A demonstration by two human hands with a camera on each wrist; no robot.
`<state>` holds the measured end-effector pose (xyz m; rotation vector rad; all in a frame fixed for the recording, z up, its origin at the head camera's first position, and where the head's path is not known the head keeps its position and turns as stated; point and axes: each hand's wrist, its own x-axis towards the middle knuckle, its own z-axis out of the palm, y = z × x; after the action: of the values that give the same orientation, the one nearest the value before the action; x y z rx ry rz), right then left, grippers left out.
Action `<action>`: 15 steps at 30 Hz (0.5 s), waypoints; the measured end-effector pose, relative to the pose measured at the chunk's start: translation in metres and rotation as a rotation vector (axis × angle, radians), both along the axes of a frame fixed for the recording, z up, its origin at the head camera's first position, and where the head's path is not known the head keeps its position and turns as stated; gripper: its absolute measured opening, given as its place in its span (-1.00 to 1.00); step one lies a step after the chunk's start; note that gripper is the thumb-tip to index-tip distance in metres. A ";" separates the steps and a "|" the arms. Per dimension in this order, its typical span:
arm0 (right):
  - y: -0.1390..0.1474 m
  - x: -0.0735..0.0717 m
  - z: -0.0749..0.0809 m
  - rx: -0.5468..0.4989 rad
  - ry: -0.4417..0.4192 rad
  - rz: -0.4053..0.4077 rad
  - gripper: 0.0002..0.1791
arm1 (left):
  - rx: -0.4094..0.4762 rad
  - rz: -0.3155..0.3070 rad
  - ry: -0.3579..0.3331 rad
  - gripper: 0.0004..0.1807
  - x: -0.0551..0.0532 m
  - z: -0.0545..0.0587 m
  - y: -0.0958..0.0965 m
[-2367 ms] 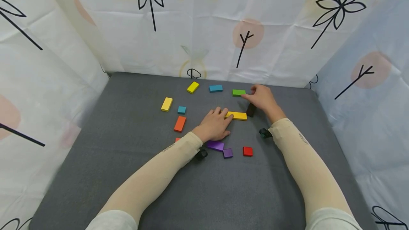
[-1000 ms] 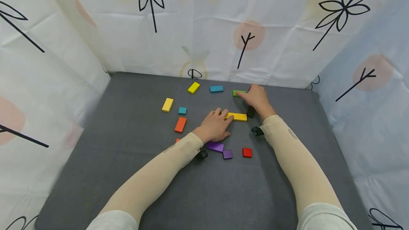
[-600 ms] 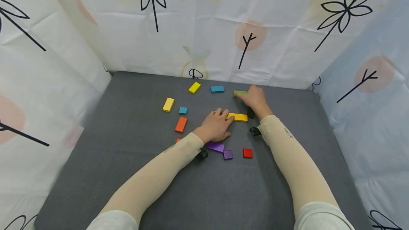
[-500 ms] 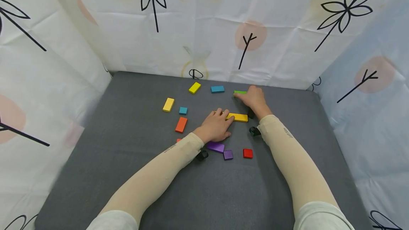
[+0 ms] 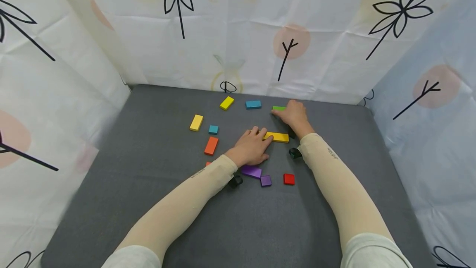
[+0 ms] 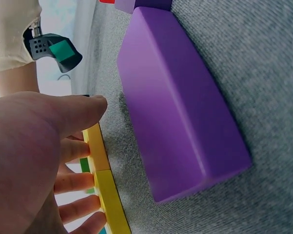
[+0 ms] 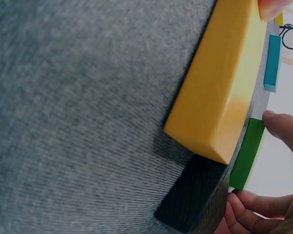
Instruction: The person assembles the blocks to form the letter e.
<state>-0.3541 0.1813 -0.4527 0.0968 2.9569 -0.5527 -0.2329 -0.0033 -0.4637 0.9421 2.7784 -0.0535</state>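
Note:
My left hand (image 5: 249,148) lies over a row of yellow blocks, its fingers stretched out and fingertips touching them. The left wrist view shows an orange-yellow block (image 6: 96,151) end to end with a yellow block (image 6: 111,202) under those fingers. A long purple block (image 6: 170,107) sits beside the left thumb, apart from it. My right hand (image 5: 293,115) pinches a green block (image 7: 247,153) by its ends, thumb at one and fingers at the other. A black block (image 7: 192,195) touches the orange-yellow block's corner; in the head view the right hand mostly hides it.
Blue (image 5: 253,104) and yellow (image 5: 227,103) blocks lie along the far side. Further left are a pale yellow block (image 5: 196,123), a small blue block (image 5: 213,129) and an orange block (image 5: 211,146). A small purple block (image 5: 265,181) and a red block (image 5: 289,179) lie nearer me.
My right hand has shifted left over the green block, its thumb passing from the right end to the left end. The black block is now more covered. My left hand stays in place.

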 end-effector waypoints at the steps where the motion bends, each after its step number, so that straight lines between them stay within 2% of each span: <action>1: 0.000 -0.001 0.000 0.004 -0.002 -0.002 -0.24 | 0.001 -0.001 0.001 -0.19 0.001 0.001 0.000; 4: -0.001 -0.003 -0.001 0.007 -0.011 -0.008 -0.22 | -0.002 -0.007 0.015 -0.20 0.004 0.006 -0.002; 8: 0.002 -0.003 0.000 -0.038 -0.012 -0.026 -0.28 | -0.006 -0.007 0.035 -0.21 0.007 0.011 -0.002; 11: 0.007 0.000 0.000 -0.079 -0.003 -0.031 -0.33 | 0.005 -0.002 0.021 -0.22 0.006 0.010 -0.001; 15: 0.014 0.002 0.001 -0.124 0.004 -0.018 -0.28 | 0.014 0.009 -0.007 -0.21 0.003 0.005 0.001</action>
<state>-0.3521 0.1952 -0.4512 0.1102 2.9194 -0.7380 -0.2301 -0.0021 -0.4587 0.9315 2.7801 -0.0289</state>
